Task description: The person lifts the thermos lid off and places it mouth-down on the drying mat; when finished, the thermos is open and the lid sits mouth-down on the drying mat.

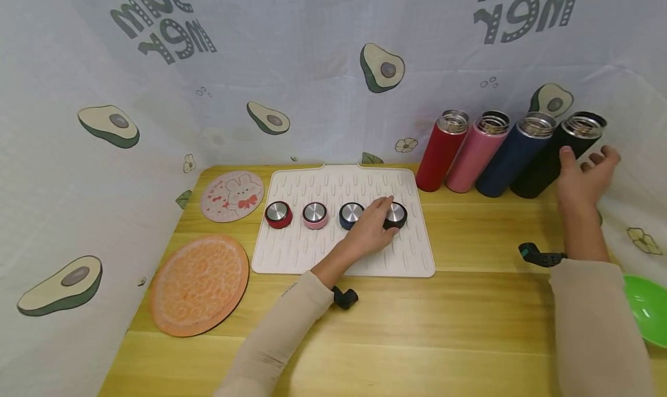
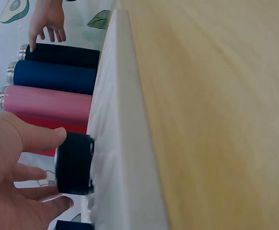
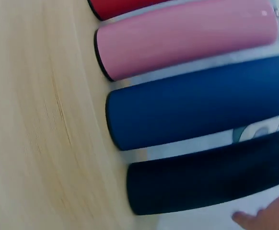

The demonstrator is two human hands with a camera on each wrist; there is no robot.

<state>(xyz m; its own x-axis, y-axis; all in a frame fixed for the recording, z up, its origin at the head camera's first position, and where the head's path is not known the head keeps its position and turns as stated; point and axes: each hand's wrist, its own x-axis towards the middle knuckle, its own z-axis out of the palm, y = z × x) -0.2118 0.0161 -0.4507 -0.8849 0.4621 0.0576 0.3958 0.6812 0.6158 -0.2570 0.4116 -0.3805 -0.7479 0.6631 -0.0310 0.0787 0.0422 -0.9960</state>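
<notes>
A black bottle lid (image 1: 398, 212) with a brushed silver top sits on a white mat (image 1: 297, 258). Around it comes my left hand (image 1: 371, 228), thumb at one edge and loosely spread fingers at the opposite side, as the left wrist view shows. Left of it, in a row, are a navy lid (image 1: 351, 213), a pink lid (image 1: 315, 213) and a red lid (image 1: 278, 212). My right hand (image 1: 583, 180) is at the black bottle (image 1: 542, 162), thumb near its upper part and the other fingers apart from its side in the right wrist view. That bottle stands upright, uncapped.
Beside the black bottle stand open navy (image 1: 513, 157), pink (image 1: 476, 157) and red (image 1: 440, 154) bottles against the patterned cloth. A round bunny mat (image 1: 231, 196) and an orange round mat (image 1: 200, 284) lie left. A green bowl (image 1: 646, 310) is at the right edge.
</notes>
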